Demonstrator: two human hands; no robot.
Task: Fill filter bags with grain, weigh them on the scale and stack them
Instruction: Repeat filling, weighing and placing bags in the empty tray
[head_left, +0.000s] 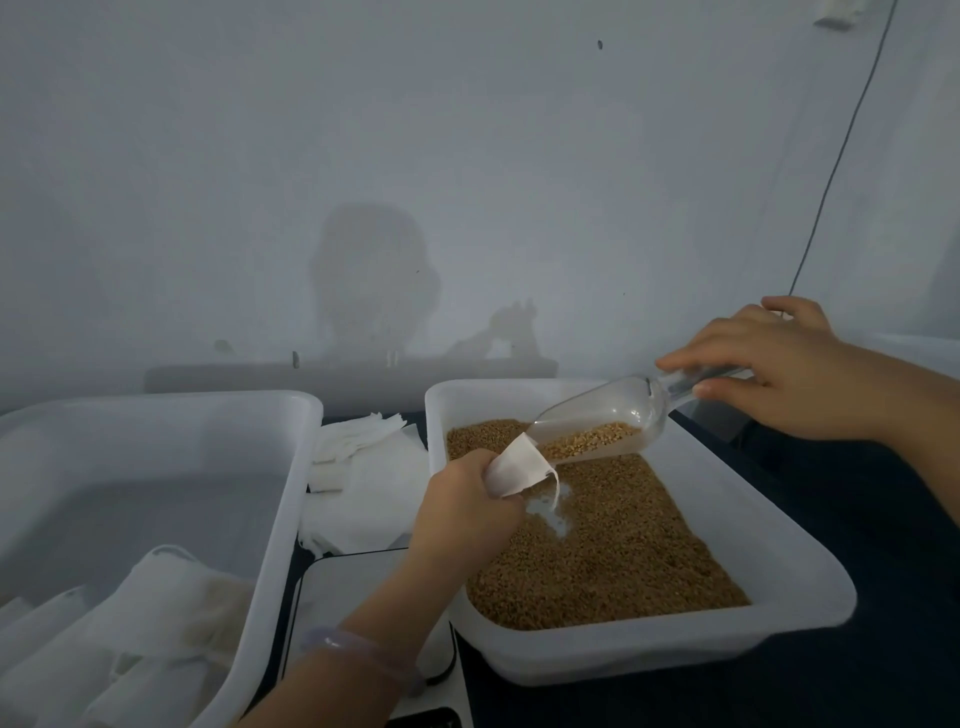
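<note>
Scale (353, 587) sits nearest, under the left forearm. Over the tray (779, 551) of grain (623, 545) I see the left hand (467, 504) gripping 1 open filter bag (519, 467). The clear scoop (602, 415), part-filled, meets its mouth, with the right hand (779, 364) curled round its far end.

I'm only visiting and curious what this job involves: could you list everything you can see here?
grain tub: one, white, right of centre
grain: one layer, golden brown, in the grain tub, some in the scoop
scoop: one, clear, above the grain tub
filter bag: one, white, at the scoop's mouth
empty bags: a pile, white, between the tubs
left tub: one, white, at left
stacked bags: several, white, in the left tub
scale: one, white, front, between the tubs
table: one, dark
bracelet: one, pale, left wrist
left hand: grips the filter bag
right hand: holds the scoop's handle
</note>
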